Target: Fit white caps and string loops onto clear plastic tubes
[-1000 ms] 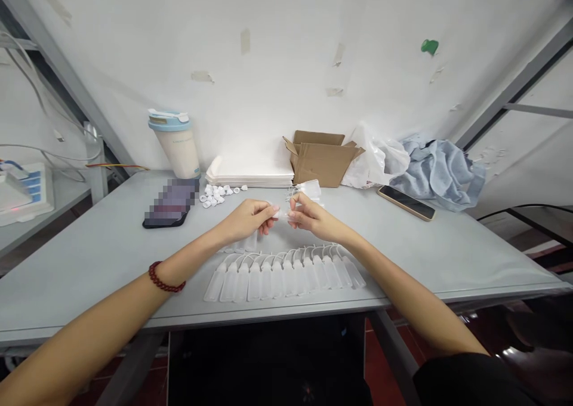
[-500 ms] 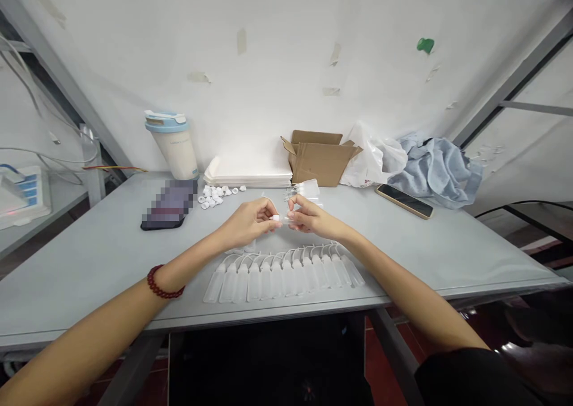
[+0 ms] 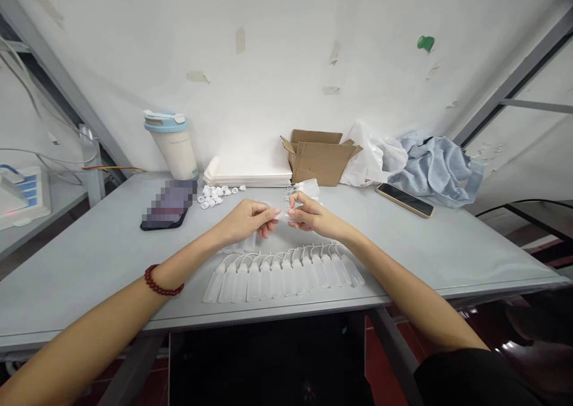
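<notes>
My left hand (image 3: 247, 222) is closed in a pinch at its fingertips, where a small white cap showed a moment earlier; the fingers now mostly hide it. Facing it, my right hand (image 3: 308, 215) pinches a clear plastic piece (image 3: 283, 216), largely covered by the fingers, and the two hands' fingertips almost meet. Below them lies a row of several narrow translucent plastic bottles (image 3: 286, 277) with thin white loops at their tops. More translucent pieces (image 3: 245, 245) lie partly under my left hand. Loose white caps (image 3: 213, 194) sit in a pile to the left.
At the back stand a cup with a blue lid (image 3: 173, 146), a white stack (image 3: 250, 173), an open cardboard box (image 3: 320, 161), a white plastic bag (image 3: 373, 158) and blue cloth (image 3: 436, 167). One phone (image 3: 405, 200) lies right, a dark device (image 3: 172, 203) left. Translucent bottles (image 3: 308, 187) lie before the box.
My left hand has turned, its thumb now lying over the fingertips and covering the white cap. My right hand has stayed nearly in place.
</notes>
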A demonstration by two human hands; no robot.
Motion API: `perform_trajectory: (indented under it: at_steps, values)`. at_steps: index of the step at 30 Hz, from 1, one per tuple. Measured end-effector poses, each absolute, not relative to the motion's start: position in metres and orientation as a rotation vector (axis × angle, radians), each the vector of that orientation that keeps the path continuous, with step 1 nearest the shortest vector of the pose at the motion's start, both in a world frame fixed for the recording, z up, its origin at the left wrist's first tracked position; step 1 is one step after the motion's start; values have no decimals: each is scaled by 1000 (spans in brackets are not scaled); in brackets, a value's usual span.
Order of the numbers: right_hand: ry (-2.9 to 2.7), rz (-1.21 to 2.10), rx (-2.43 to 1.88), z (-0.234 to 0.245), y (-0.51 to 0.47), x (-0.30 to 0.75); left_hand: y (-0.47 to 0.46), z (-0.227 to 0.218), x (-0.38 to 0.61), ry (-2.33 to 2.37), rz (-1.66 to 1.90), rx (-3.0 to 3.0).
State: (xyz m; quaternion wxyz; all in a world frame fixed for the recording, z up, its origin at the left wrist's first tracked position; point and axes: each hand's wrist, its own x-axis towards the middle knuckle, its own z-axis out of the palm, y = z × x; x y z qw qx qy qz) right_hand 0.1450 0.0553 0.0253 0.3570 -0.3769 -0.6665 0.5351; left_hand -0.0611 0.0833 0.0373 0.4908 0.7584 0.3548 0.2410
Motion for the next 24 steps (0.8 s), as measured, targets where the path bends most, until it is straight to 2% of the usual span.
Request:
perform_trajectory:
  at_steps: [7, 13, 15, 20, 24]
  values:
    - [-1720, 1371, -1023, 30, 54, 145, 79, 35, -60, 851, 802, 1944]
    - [-1722, 1371, -994, 27, 55, 143, 81, 37, -58, 855, 568, 1803]
    - [-1774, 1258, -1015, 25, 56, 142, 81, 36, -58, 856, 587, 1723]
    - [-1897, 742, -1087, 21, 58, 142, 83, 34, -58, 910, 691, 1476]
    - [-1936, 581, -1075, 20, 58, 142, 84, 30, -58, 865, 702, 1505]
